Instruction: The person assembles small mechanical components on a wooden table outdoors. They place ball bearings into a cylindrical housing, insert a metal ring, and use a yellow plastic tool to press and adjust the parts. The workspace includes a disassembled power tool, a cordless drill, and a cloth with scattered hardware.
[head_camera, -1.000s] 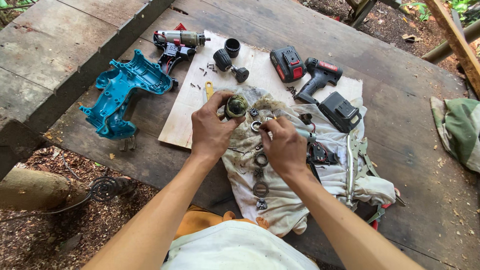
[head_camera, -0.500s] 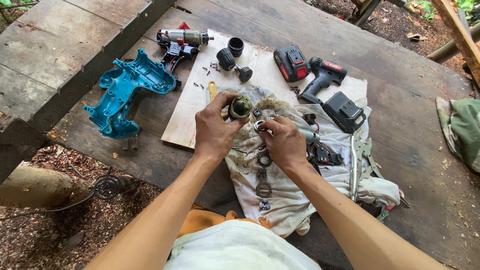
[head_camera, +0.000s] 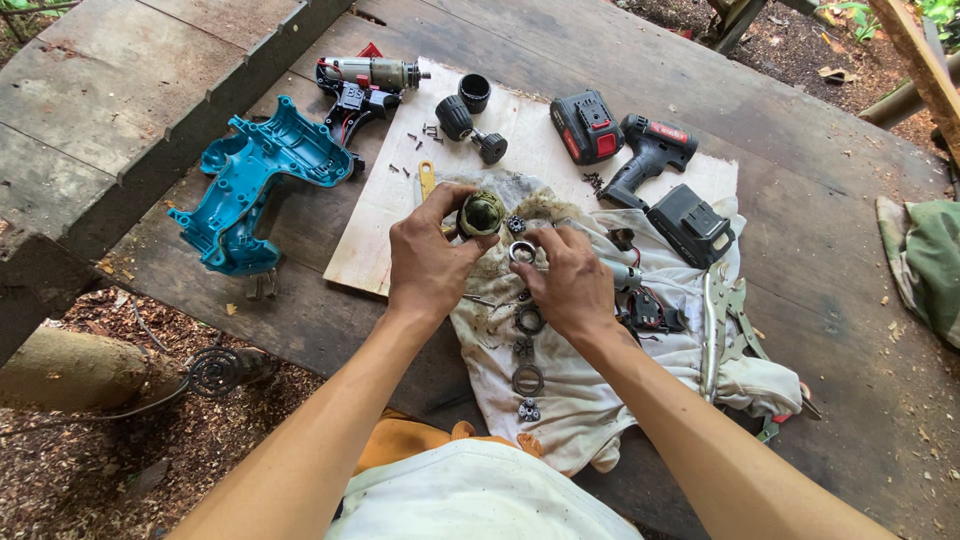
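My left hand (head_camera: 428, 262) grips a greasy, dark green round gearbox housing (head_camera: 482, 212) just above a stained white cloth (head_camera: 590, 400). My right hand (head_camera: 565, 282) pinches a small metal ring (head_camera: 522, 251) right beside that housing. Below my hands, several gears and rings (head_camera: 527, 348) lie in a row on the cloth. A yellow-handled tool (head_camera: 427, 180) pokes out behind my left hand.
A pale wooden board (head_camera: 400, 215) on the plank floor carries screws, black chuck parts (head_camera: 470, 115), a red-black battery (head_camera: 587, 128) and a drill body (head_camera: 650, 155). A teal drill shell (head_camera: 250, 180) and a bare motor (head_camera: 365, 80) lie left. Locking pliers (head_camera: 725, 320) and a black battery (head_camera: 692, 225) lie right.
My right hand has lifted the small ring off the cloth and brought it up beside the housing. My left hand keeps its hold, barely shifted.
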